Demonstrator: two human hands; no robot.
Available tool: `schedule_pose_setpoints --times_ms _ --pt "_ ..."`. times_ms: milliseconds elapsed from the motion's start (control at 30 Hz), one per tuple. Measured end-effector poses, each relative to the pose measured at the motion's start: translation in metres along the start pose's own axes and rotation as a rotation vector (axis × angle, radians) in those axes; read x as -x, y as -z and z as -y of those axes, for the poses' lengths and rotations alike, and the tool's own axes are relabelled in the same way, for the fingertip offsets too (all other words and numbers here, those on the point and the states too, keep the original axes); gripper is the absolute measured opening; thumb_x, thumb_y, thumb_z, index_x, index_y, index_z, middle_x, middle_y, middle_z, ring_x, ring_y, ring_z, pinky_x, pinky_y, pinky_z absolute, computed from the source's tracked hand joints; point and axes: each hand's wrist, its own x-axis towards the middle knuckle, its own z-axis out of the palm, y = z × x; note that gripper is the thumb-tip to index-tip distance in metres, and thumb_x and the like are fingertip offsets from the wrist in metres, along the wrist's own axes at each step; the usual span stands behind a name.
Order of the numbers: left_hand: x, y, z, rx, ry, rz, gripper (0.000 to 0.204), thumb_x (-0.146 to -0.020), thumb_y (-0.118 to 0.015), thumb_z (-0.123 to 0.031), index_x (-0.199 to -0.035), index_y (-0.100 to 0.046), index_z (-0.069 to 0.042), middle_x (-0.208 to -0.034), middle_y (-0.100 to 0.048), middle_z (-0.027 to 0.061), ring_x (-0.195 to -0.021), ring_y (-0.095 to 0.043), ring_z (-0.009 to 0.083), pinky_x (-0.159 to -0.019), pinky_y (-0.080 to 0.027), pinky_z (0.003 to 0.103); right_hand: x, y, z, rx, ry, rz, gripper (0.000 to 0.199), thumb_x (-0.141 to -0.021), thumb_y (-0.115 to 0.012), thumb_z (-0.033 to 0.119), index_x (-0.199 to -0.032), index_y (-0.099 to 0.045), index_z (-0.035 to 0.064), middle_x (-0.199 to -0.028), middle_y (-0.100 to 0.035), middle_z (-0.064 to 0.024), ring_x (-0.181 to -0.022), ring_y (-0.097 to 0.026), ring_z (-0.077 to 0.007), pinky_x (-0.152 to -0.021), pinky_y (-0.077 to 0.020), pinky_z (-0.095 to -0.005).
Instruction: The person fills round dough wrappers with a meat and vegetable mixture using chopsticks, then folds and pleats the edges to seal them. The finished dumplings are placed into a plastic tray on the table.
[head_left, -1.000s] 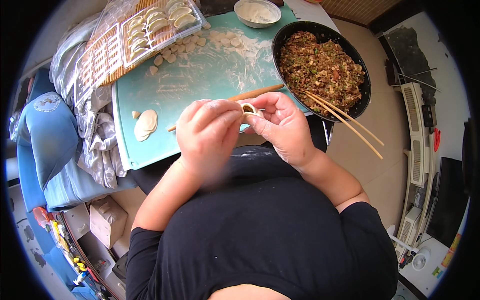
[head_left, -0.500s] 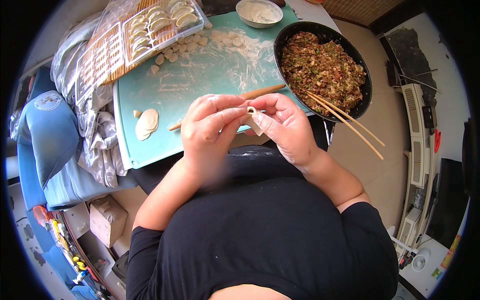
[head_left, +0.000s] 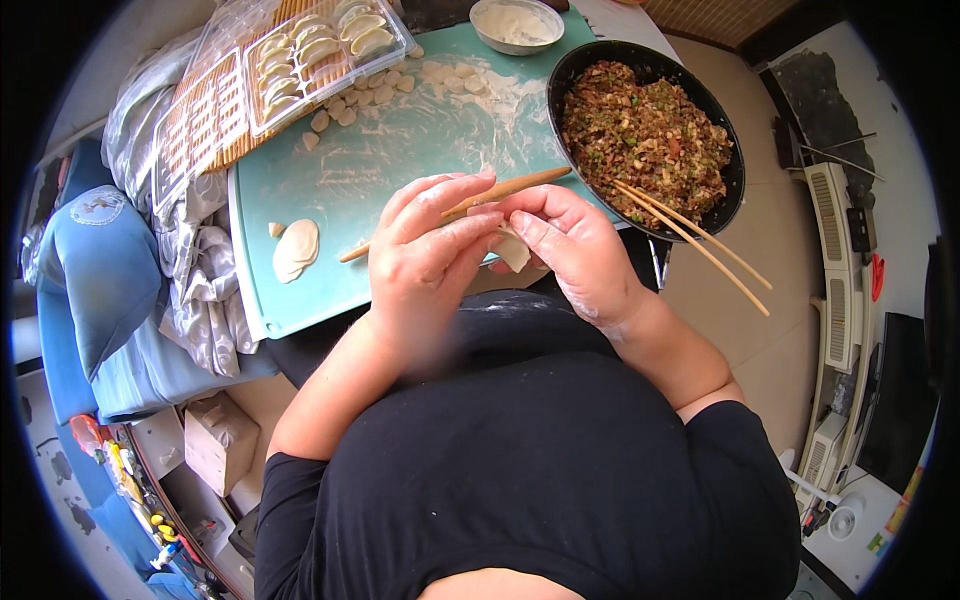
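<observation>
Rotation and closing of the dumpling (head_left: 514,252) are noted between the earlier frames and the present one: its open mouth, with dark filling showing, is now hidden under the fingers, and a pale dough flap points down toward the person. On the left hand (head_left: 416,250), the index finger has lifted away from the dough. The right hand (head_left: 585,255) stays in much the same position.

Both hands are together, clamped on the dumpling, above the near edge of the green mat (head_left: 300,190). Thumb and index finger of the right hand pinch its right side; thumb and middle finger of the left hand grip its left. Whether the seam is fully sealed cannot be told.

Behind the hands, a wooden rolling pin (head_left: 525,182) lies aslant on the mat. Overlapping dough rounds (head_left: 296,250) rest near the mat's left edge, a small dough lump (head_left: 276,229) just beside them. Flattened dough pieces (head_left: 383,93) lie toward the far edge.

At the mat's far right corner stands a bowl (head_left: 512,50) of flour. By its right edge is a black pan (head_left: 735,188) of chopped filling (head_left: 640,135), with chopsticks (head_left: 720,254) across the rim. Over the far left corner sits a clear plastic tray (head_left: 247,100) holding finished dumplings (head_left: 317,48).
</observation>
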Motion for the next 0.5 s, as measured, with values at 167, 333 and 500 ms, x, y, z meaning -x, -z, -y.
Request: schedule_pose_setpoints --times_ms 167,333,500 --pt "0.0015 -0.0010 0.0027 0.000 0.005 -0.005 0.018 -0.063 -0.068 -0.002 -0.080 -0.063 -0.004 -0.095 -0.063 0.0079 -0.086 -0.058 0.0269 -0.076 -0.047 0.036 0.0002 -0.0028 -0.0011 -0.017 0.008 0.007 0.017 -0.092 -0.044 0.006 -0.103 -0.053 -0.0035 -0.097 -0.058 -0.0072 -0.084 -0.056 -0.0106 -0.074 -0.0472 -0.0234" --pt "0.0086 -0.0013 0.0035 -0.081 -0.044 -0.011 0.017 -0.063 -0.069 -0.002 -0.079 -0.062 -0.005 -0.095 -0.063 0.0070 -0.086 -0.058 0.0259 -0.075 -0.047 0.035 -0.0005 -0.0047 -0.0028 -0.012 -0.012 -0.008 0.017 -0.092 -0.044 0.005 -0.103 -0.053 -0.0033 -0.095 -0.058 -0.0066 -0.082 -0.055 -0.0096 -0.073 -0.0463 -0.0224" --pt "0.0029 -0.0019 0.0034 -0.133 -0.080 -0.039 0.018 -0.062 -0.069 -0.003 -0.079 -0.063 -0.006 -0.097 -0.062 0.0062 -0.089 -0.056 0.0255 -0.076 -0.046 0.035 -0.0027 -0.0048 0.0001 0.021 0.007 0.004 0.017 -0.092 -0.044 0.005 -0.103 -0.053 -0.0034 -0.093 -0.058 -0.0061 -0.080 -0.054 -0.0089 -0.072 -0.0461 -0.0226"
